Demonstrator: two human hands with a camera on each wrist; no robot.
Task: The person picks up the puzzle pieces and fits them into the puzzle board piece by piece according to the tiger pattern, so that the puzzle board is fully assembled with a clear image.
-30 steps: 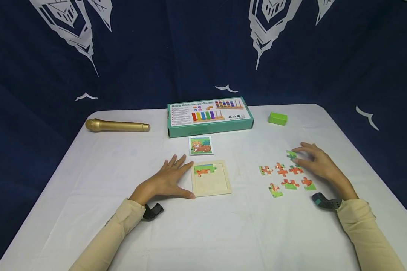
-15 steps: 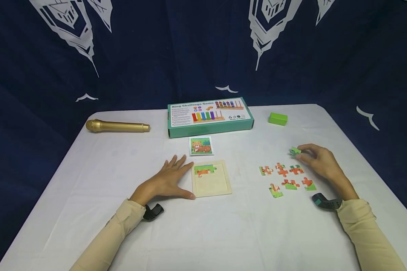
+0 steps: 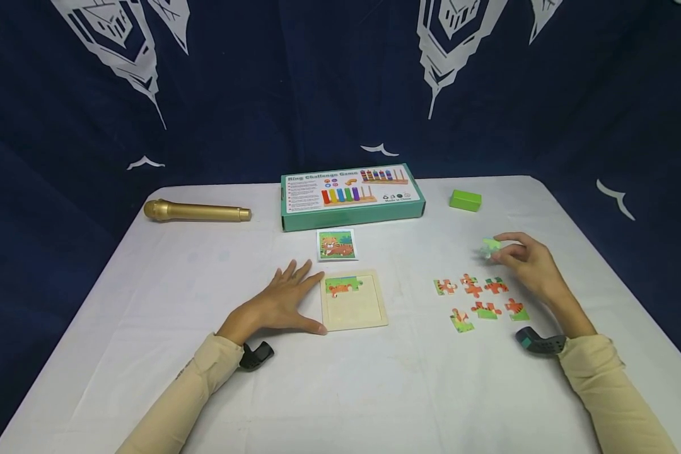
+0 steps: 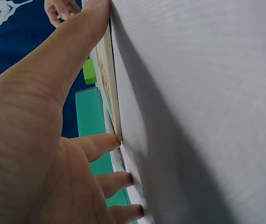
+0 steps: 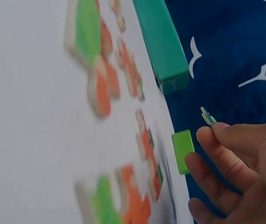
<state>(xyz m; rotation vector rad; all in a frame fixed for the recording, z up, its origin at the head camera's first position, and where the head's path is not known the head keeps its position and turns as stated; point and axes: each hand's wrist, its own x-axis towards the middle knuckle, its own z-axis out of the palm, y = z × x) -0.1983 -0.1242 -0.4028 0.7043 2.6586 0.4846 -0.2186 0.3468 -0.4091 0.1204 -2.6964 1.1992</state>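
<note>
My right hand (image 3: 530, 265) pinches a green jigsaw piece (image 3: 488, 247) between thumb and fingers, raised above the table in the right wrist view. Closer to me lie several orange-and-green jigsaw pieces (image 3: 471, 285) in two loose rows. My left hand (image 3: 280, 302) rests with fingers spread at the left side of a pale wooden puzzle tray (image 3: 354, 315), thumb and index fingertip at its edge. Joined pieces (image 3: 342, 285) with a green and orange picture fill the tray's upper left corner. Just behind it lies a small tiger picture card (image 3: 337, 244).
A green ring game box (image 3: 352, 217) lies at the back middle of the white table (image 3: 340, 403). To its right sits a bright green block (image 3: 465, 200). A gold microphone (image 3: 197, 211) lies at the back left. A dark blue patterned cloth (image 3: 295, 82) hangs behind.
My right hand has lifted the green jigsaw piece off the table and turned it, moving slightly away from the other pieces. The left hand and tray have stayed put.
</note>
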